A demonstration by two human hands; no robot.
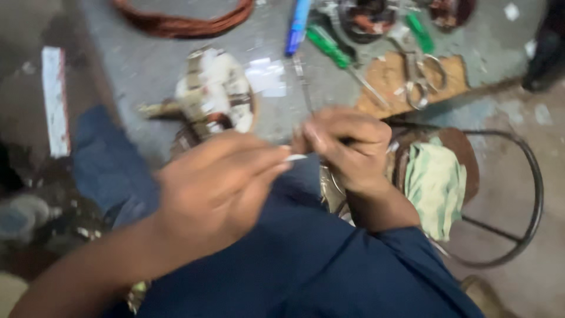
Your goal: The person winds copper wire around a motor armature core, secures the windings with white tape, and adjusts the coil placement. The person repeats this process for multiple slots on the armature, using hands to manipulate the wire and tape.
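My left hand (215,188) and my right hand (347,147) meet in front of me over my lap in dark blue cloth. Between their fingertips they pinch a small white strip (297,157), which looks like a thin sleeve or slip of paper. The picture is blurred, so its exact kind is unclear. Just beyond my left hand sits a motor stator (215,97) with white-wrapped windings on the grey floor.
A coil of copper wire (182,20) lies at the top. A blue pen (298,26), green-handled screwdrivers (329,47) and scissors (421,79) on a board lie at the upper right. A green cloth (435,182) rests on a round metal stool frame (532,194).
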